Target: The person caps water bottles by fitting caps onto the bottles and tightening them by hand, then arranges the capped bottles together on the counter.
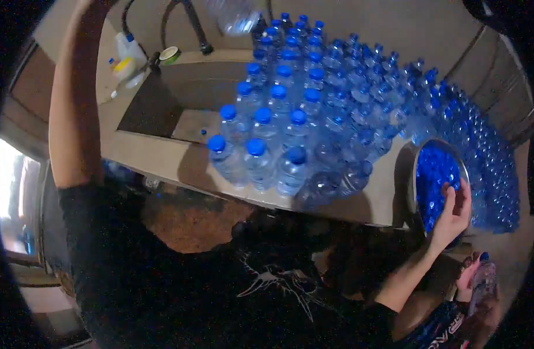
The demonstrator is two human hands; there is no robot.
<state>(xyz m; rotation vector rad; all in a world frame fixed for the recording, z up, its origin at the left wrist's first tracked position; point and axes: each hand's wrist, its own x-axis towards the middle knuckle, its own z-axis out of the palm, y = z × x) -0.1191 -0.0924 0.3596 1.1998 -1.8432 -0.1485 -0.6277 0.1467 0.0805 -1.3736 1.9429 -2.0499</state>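
bottles [489,166] crowd the bowl [464,164] of blue caps [434,174] where the right hand [453,214] curls, grip unclear; left fingers unseen

Left arm [78,99] raised nearly straight up, bare from the short black sleeve [86,203]; left hand runs out past the top edge, so can't read its grip. Right forearm [409,279] bare too, angled up and away from the torso [191,291]. Right hand [451,216] out in front, well apart from the left, fingers bent, thumb close to them. Can't tell whether the fingertips meet.
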